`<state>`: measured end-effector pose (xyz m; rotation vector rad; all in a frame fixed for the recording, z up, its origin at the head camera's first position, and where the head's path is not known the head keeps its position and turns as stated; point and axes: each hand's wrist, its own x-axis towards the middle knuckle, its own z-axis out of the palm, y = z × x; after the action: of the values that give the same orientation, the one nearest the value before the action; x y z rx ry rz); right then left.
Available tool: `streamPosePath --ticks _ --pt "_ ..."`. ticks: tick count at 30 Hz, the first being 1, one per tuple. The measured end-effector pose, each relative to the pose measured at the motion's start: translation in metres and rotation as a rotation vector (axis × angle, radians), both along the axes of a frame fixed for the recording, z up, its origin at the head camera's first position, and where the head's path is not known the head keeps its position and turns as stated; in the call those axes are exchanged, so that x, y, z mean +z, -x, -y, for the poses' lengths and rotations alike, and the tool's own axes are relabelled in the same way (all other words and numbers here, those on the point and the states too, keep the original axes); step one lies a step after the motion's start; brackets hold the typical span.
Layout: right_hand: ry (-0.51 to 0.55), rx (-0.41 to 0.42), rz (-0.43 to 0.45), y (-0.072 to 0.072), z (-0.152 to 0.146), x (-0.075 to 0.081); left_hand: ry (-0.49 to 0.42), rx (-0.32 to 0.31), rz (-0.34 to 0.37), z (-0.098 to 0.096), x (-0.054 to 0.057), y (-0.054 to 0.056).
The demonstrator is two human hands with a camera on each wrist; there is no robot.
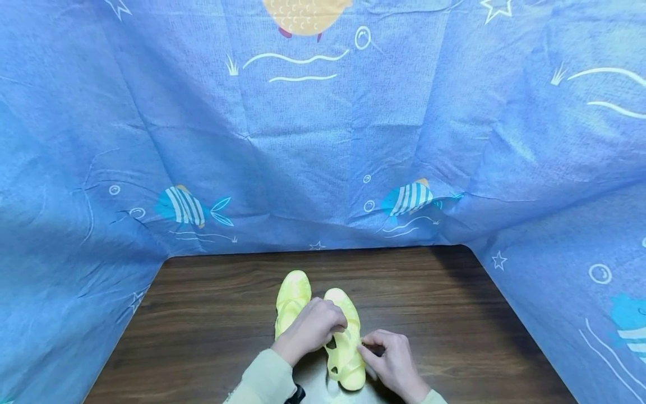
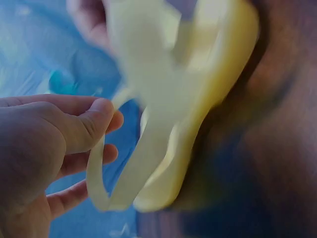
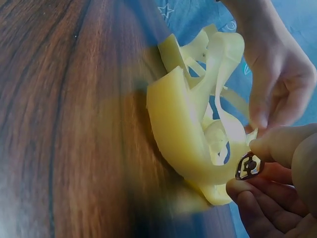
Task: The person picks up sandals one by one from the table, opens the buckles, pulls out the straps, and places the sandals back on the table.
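Note:
Two pale yellow sandals lie on the table, a left one (image 1: 294, 287) and a right one (image 1: 349, 359). My left hand (image 1: 314, 321) reaches over to the right sandal and pinches its thin strap (image 2: 96, 178) between thumb and forefinger; the strap bends in a loop. In the right wrist view, my right hand (image 3: 282, 173) pinches a small dark metal buckle (image 3: 248, 166) by the sandal's side. Whether strap and buckle are joined cannot be made out. Part of the left sandal is hidden behind my left hand.
The dark wood-grain table (image 1: 217, 320) reaches back to a blue cloth (image 1: 313, 140) printed with fish, which hangs behind and on both sides. Near the table's front edge, a pale shiny patch (image 1: 313, 381) lies beneath the right sandal's heel.

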<state>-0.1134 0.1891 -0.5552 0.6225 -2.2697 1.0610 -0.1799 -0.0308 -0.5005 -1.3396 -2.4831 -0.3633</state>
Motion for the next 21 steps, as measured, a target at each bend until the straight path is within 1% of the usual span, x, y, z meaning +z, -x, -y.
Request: streamPosePath --ticks 2,4,8,12,15,18,21 --pt "0.006 -0.005 0.004 0.0 0.0 0.0 -0.017 0.023 0.007 0.005 0.002 0.002" --pt "0.008 -0.007 0.006 0.0 0.0 -0.001 -0.021 0.019 0.007 0.008 0.003 0.002" --pt "0.005 0.001 0.008 0.0 0.001 -0.001 0.018 -0.015 0.009 0.006 0.002 -0.003" --pt "0.011 0.004 0.002 0.001 0.001 -0.001 0.07 -0.048 -0.006 -0.002 -0.002 -0.009" --pt "0.014 0.007 -0.005 0.001 0.001 -0.002 0.091 -0.078 -0.019 -0.007 -0.005 -0.013" --pt "0.012 0.011 -0.006 0.001 0.002 -0.002 0.096 -0.095 -0.011 -0.011 -0.007 -0.016" --pt "0.006 0.0 -0.011 0.001 0.001 -0.001 0.09 -0.121 0.025 -0.013 -0.006 -0.016"
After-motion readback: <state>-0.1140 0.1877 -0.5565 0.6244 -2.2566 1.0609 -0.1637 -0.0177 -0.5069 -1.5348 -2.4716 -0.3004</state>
